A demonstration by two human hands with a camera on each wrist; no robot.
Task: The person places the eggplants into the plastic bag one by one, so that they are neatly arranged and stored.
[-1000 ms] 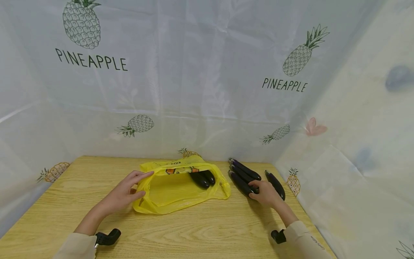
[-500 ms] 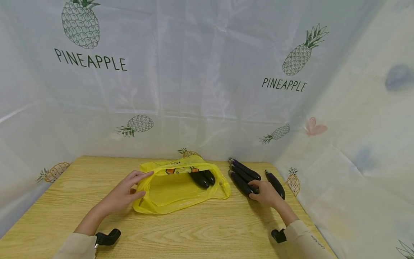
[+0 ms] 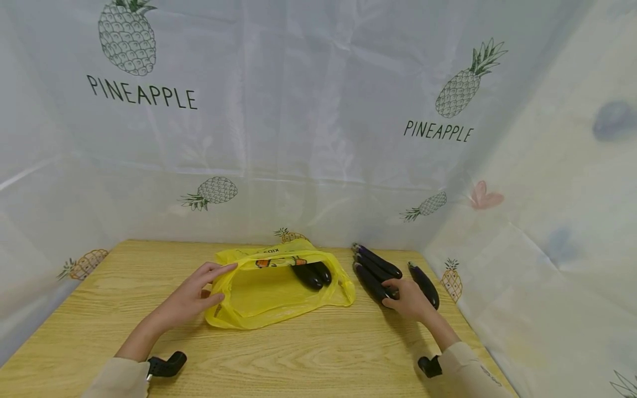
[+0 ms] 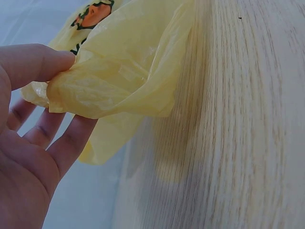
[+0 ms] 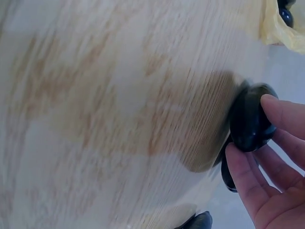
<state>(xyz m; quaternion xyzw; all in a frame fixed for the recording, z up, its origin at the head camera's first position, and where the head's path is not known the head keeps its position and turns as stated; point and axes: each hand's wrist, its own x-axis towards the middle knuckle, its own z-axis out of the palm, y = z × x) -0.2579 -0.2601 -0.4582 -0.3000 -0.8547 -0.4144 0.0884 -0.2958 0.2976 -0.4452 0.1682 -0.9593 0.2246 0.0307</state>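
Observation:
My left hand holds the left edge of the mouth of a yellow plastic bag that lies on the table. In the left wrist view the thumb lies over the thin plastic and the other fingers are behind it. Two dark eggplants show inside the bag, their far ends hidden by its printed upper side. To the right, my right hand grips the near end of an eggplant, thumb on one side and fingers on the other. Its rounded end shows in the right wrist view.
Beside the gripped eggplant lie two more, the farthest partly overlapping the middle one in view. Another eggplant lies apart, right of my hand. The wooden table ends at a pineapple-printed sheet behind and at both sides.

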